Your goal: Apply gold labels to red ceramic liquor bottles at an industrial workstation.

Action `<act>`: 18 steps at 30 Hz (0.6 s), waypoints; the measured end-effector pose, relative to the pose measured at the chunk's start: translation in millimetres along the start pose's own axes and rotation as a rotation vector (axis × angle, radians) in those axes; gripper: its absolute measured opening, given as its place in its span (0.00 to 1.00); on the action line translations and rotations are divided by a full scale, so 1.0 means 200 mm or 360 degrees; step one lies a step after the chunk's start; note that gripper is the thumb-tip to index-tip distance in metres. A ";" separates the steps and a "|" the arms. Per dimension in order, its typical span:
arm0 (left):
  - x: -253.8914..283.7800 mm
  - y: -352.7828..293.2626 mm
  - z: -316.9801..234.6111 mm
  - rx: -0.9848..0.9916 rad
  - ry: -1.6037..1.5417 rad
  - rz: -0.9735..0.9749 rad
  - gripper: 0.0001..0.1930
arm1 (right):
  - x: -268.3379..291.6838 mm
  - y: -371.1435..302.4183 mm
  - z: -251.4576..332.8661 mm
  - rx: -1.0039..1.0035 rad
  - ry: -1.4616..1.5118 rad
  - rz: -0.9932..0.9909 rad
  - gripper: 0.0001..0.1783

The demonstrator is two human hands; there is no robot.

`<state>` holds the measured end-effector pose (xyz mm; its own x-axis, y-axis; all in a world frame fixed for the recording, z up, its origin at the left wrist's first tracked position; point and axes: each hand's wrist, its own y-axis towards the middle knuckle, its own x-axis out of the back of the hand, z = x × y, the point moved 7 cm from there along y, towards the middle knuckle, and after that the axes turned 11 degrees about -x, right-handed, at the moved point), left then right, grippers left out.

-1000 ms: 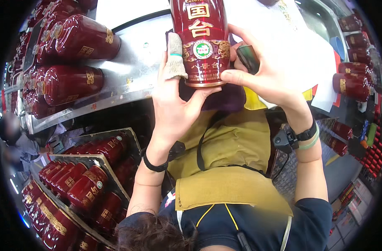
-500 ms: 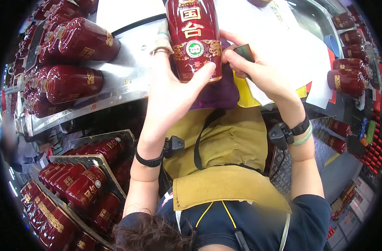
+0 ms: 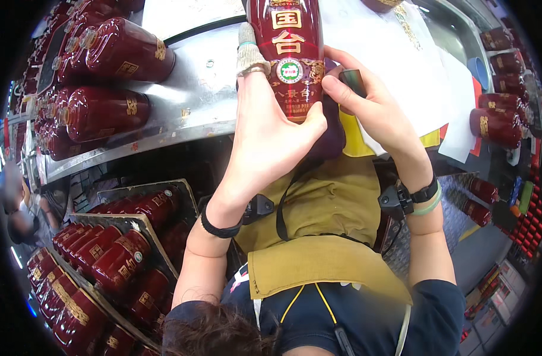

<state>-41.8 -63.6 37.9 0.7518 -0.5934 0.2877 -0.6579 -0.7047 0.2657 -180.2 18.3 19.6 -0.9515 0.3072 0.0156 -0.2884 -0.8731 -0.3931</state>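
Observation:
A glossy dark red bottle [image 3: 294, 59] with gold lettering and a round green-and-white emblem is at the top centre, its lettering facing me. My left hand [image 3: 271, 130] grips it, thumb across its lower end and fingers along its left side. A pale fabric cover [image 3: 250, 53] sits on a finger of that hand. At the bottle's right side, my right hand [image 3: 383, 110] is closed around a small dark green block [image 3: 352, 80], its kind unclear. The right thumb tip meets the bottle's edge; other fingertips are hidden behind. Beneath the bottle lies a purple cloth [image 3: 332, 133].
Similar red bottles [image 3: 131, 50] stand at the left on the metal table [image 3: 202, 77]. More bottles [image 3: 499, 126] are at the right. White sheets [image 3: 401, 71] and a yellow piece [image 3: 357, 139] lie by my right hand. Below left, a wooden-edged crate [image 3: 164, 249] holds several bottles.
The bottle and my left hand have shifted slightly right and down in the picture. My left thumb has slid lower along the bottle's end. My right hand keeps the dark block.

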 end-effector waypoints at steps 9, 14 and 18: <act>0.20 0.03 0.13 0.0246 -0.0904 0.0196 0.37 | 0.00 0.01 0.00 0.0029 -0.0018 0.0027 0.40; 0.20 0.03 0.17 0.0110 -0.0847 0.0285 0.39 | 0.00 0.03 -0.01 0.0151 -0.0161 0.0006 0.44; 0.18 0.02 0.22 0.0025 -0.0665 0.0277 0.39 | -0.01 0.03 0.00 0.0193 -0.0178 -0.0032 0.44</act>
<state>-14.5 -104.9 9.8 0.5860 -0.8073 -0.0703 -0.7777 -0.5846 0.2312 -180.3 12.5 17.1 -0.9495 0.2868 0.1273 -0.3117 -0.9086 -0.2780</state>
